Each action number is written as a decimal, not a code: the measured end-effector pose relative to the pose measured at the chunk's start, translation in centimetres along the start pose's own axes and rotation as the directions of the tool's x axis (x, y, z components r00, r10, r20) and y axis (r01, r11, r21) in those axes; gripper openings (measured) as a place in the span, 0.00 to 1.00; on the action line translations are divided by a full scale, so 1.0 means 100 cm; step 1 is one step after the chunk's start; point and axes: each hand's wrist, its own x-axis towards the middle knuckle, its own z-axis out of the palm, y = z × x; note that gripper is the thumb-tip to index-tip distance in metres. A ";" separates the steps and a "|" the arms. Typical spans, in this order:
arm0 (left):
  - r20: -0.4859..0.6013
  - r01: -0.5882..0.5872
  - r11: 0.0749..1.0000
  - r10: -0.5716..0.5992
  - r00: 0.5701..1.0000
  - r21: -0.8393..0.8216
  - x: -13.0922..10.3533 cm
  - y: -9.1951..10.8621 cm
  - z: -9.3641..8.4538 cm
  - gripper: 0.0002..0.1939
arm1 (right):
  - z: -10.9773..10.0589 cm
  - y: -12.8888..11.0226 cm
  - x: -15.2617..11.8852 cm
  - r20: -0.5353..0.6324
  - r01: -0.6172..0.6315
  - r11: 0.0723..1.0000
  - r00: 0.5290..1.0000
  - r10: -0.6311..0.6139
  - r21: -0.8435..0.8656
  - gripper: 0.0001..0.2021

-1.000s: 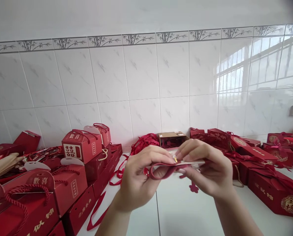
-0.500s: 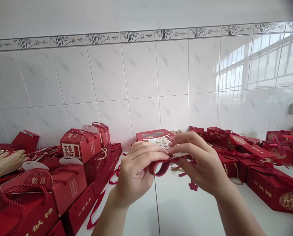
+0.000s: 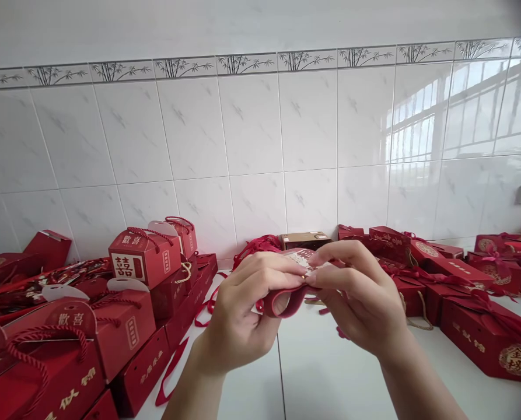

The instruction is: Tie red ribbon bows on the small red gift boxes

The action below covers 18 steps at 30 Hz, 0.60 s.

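Observation:
In front of me, both hands hold a piece of red printed cardboard (image 3: 296, 298), apparently a gift box panel. Its near edge is bent into a curl, and a pale pattern shows on its far side between the hands. My left hand (image 3: 245, 315) is closed round the left part, fingers on top and thumb beneath. From the right, my right hand (image 3: 359, 297) pinches the same edge with its fingertips, close to the left fingertips. Most of the cardboard is hidden behind the hands.
Stacked red gift boxes (image 3: 144, 256) with rope handles crowd the left. More red boxes with ribbons (image 3: 488, 332) line the right. A brown box (image 3: 306, 239) and a heap of red ribbon (image 3: 255, 248) lie by the tiled wall (image 3: 255, 134). A loose ribbon (image 3: 172, 373) trails on the white table (image 3: 330, 379).
The cardboard's far side has dropped and its windowed panel is out of sight, uncovering the ribbon heap and brown box. My fingertips have come closer together. Another person's hand at left has mostly left view.

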 end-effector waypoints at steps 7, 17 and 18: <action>-0.008 0.337 0.941 -0.337 0.941 0.002 -0.006 -0.001 0.004 0.18 | 0.008 0.007 0.000 -0.011 -0.101 0.994 0.995 0.102 0.046 0.10; -0.088 0.805 0.590 -0.807 0.584 -0.068 -0.009 -0.028 0.014 0.18 | 0.032 0.033 -0.008 0.105 -0.578 0.800 0.816 0.569 0.161 0.02; -0.071 0.805 0.583 -0.812 0.579 -0.109 -0.008 -0.025 0.012 0.18 | 0.030 0.032 -0.007 0.113 -0.597 0.780 0.802 0.587 0.189 0.01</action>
